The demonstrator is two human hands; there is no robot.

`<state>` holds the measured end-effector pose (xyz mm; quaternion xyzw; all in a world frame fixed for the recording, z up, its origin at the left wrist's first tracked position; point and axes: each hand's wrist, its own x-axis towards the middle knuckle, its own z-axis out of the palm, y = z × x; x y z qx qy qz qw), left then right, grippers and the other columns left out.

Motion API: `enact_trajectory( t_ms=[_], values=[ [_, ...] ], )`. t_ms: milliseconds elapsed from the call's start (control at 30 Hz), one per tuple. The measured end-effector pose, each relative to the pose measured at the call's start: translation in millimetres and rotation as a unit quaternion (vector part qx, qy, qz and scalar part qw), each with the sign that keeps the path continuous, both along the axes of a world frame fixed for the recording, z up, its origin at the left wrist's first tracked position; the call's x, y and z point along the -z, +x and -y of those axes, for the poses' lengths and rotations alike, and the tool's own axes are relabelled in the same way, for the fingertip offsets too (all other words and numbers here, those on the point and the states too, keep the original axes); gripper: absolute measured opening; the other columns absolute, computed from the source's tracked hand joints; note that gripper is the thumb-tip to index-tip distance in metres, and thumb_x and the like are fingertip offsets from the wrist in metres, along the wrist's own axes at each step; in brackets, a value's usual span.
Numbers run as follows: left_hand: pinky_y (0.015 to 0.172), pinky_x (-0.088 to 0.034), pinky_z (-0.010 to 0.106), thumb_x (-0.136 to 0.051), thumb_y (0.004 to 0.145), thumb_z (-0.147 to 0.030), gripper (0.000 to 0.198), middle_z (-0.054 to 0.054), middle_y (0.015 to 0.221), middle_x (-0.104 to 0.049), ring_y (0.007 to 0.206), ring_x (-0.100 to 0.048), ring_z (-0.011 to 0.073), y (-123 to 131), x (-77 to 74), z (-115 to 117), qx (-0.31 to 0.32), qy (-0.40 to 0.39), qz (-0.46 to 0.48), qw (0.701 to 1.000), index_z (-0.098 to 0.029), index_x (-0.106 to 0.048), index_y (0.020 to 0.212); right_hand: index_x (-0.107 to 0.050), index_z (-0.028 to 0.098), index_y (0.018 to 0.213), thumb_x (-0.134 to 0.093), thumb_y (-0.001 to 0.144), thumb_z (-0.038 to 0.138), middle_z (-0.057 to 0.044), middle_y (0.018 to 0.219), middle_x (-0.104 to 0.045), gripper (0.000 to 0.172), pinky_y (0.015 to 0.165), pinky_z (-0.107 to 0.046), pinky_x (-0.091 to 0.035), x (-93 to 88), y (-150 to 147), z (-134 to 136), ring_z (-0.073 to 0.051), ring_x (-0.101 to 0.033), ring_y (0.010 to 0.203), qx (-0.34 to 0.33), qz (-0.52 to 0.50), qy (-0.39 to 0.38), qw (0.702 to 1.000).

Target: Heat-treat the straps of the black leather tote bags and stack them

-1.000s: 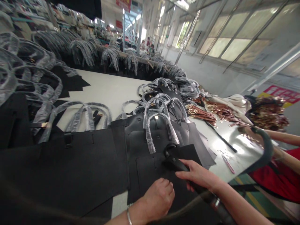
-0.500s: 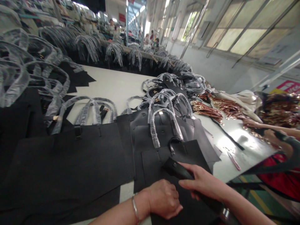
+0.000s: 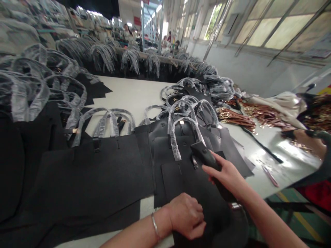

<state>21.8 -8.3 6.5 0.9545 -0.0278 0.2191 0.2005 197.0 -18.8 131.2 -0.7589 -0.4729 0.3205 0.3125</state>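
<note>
My right hand (image 3: 227, 175) grips a wide black strap (image 3: 200, 151) with a small stud near its far end and a shiny metal part lower down. The strap's far end is over a black bag panel (image 3: 186, 186), just beside a plastic-wrapped handle (image 3: 176, 139). My left hand (image 3: 187, 215), with a silver bangle at the wrist, rests low over the same panel. Its fingers are curled, and whatever they may hold is hidden. To the left lies another large black panel (image 3: 95, 172) with a buckle tab and wrapped handles at its top edge.
More wrapped handles (image 3: 28, 93) and black pieces are piled at the left. Brown straps with gold hardware (image 3: 236, 119) lie on the white table (image 3: 129, 91) at the right, near pink-handled snips (image 3: 270, 176). Another person's arm (image 3: 315, 146) reaches in from the right edge.
My right hand has raised the strap up and away, its end now near the wrapped handle. My left hand stays curled in about the same place. The view has shifted slightly.
</note>
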Motion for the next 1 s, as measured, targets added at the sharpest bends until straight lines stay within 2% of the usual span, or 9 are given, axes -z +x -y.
enact_trajectory(
  t_ms=[67, 133, 200, 267, 367, 467, 600, 833, 1000],
  values=[
    [0.052, -0.041, 0.027, -0.055, 0.081, -0.031, 0.026, 0.001, 0.055, -0.058, 0.053, -0.054, 0.0141, 3, -6.2, -9, -0.055, -0.052, 0.001, 0.997, -0.019, -0.058, 0.059, -0.04, 0.019, 0.142, -0.067, 0.078, 0.039, 0.008, 0.049, -0.059, 0.072, 0.045, -0.024, -0.048, 7.0, 15, 20, -0.016, -0.059, 0.044, 0.024, -0.001, -0.024, 0.999],
    [0.064, -0.046, 0.027, -0.052, 0.086, -0.025, 0.02, 0.003, 0.068, -0.063, 0.067, -0.059, 0.0158, 13, -16.1, -26, -0.157, -0.136, 0.024, 0.978, -0.018, -0.061, 0.069, -0.037, 0.017, 0.143, -0.066, 0.078, 0.04, 0.007, 0.051, -0.059, 0.075, 0.043, -0.024, -0.047, 23.2, 23, 43, -0.017, -0.059, 0.044, 0.061, -0.029, -0.043, 0.997],
    [0.084, -0.046, 0.031, -0.052, 0.086, -0.018, 0.011, 0.006, 0.092, -0.065, 0.09, -0.059, 0.0187, 30, -27.1, -50, -0.252, -0.238, 0.059, 0.936, -0.018, -0.063, 0.088, -0.034, 0.015, 0.142, -0.065, 0.077, 0.041, 0.004, 0.064, -0.064, 0.077, 0.042, -0.025, -0.048, 44.9, 25, 63, -0.016, -0.059, 0.046, 0.099, -0.062, -0.034, 0.993],
    [0.1, -0.038, 0.035, -0.056, 0.082, -0.014, 0.024, 0.009, 0.113, -0.061, 0.11, -0.053, 0.0206, 53, -35.8, -77, -0.306, -0.346, 0.074, 0.884, -0.017, -0.06, 0.106, -0.031, 0.017, 0.142, -0.065, 0.077, 0.042, 0.001, 0.077, -0.066, 0.078, 0.042, -0.025, -0.049, 65.9, 24, 77, -0.015, -0.06, 0.049, 0.121, -0.086, -0.016, 0.989],
    [0.1, -0.037, 0.036, -0.059, 0.08, -0.014, 0.031, 0.012, 0.117, -0.059, 0.111, -0.053, 0.0224, 91, -41.0, -112, -0.329, -0.452, 0.046, 0.828, -0.013, -0.059, 0.11, -0.03, 0.019, 0.143, -0.064, 0.079, 0.044, 0.001, 0.077, -0.067, 0.076, 0.048, -0.027, -0.053, 85.9, 20, 84, -0.016, -0.061, 0.052, 0.121, -0.081, 0.01, 0.989],
    [0.076, -0.048, 0.033, -0.061, 0.078, -0.017, 0.015, 0.011, 0.087, -0.067, 0.081, -0.063, 0.021, 118, -40.4, -133, -0.306, -0.517, -0.01, 0.799, -0.01, -0.065, 0.091, -0.033, 0.017, 0.143, -0.064, 0.079, 0.048, 0.003, 0.065, -0.065, 0.078, 0.048, -0.028, -0.052, 91.0, 19, 83, -0.018, -0.062, 0.05, 0.136, -0.084, 0.023, 0.987],
    [0.051, -0.041, 0.022, -0.064, 0.07, -0.009, 0.013, 0.006, 0.065, -0.067, 0.05, -0.054, 0.0107, 116, -44.0, -143, -0.222, -0.615, -0.067, 0.754, -0.008, -0.065, 0.083, -0.037, 0.01, 0.141, -0.063, 0.076, 0.053, 0.005, 0.05, -0.06, 0.082, 0.044, -0.027, -0.049, 88.7, 18, 82, -0.019, -0.06, 0.044, 0.175, -0.099, 0.029, 0.979],
    [0.052, -0.044, 0.021, -0.061, 0.065, -0.003, 0.043, 0.013, 0.104, -0.07, 0.05, -0.051, 0.0043, 71, -62.9, -126, -0.103, -0.691, -0.048, 0.714, -0.009, -0.061, 0.107, -0.036, 0.012, 0.142, -0.061, 0.077, 0.05, 0.005, 0.051, -0.061, 0.079, 0.044, -0.027, -0.05, 92.0, 18, 82, -0.019, -0.063, 0.047, 0.184, -0.087, 0.024, 0.979],
    [0.06, -0.046, 0.021, -0.058, 0.062, -0.001, 0.048, 0.012, 0.101, -0.071, 0.074, -0.062, 0.0124, 63, -72.9, -112, -0.062, -0.711, 0.01, 0.7, -0.01, -0.064, 0.109, -0.037, 0.015, 0.144, -0.062, 0.077, 0.043, 0.007, 0.049, -0.06, 0.076, 0.044, -0.026, -0.051, 90.4, 19, 84, -0.018, -0.062, 0.044, 0.167, -0.055, 0.021, 0.984]
  ],
)
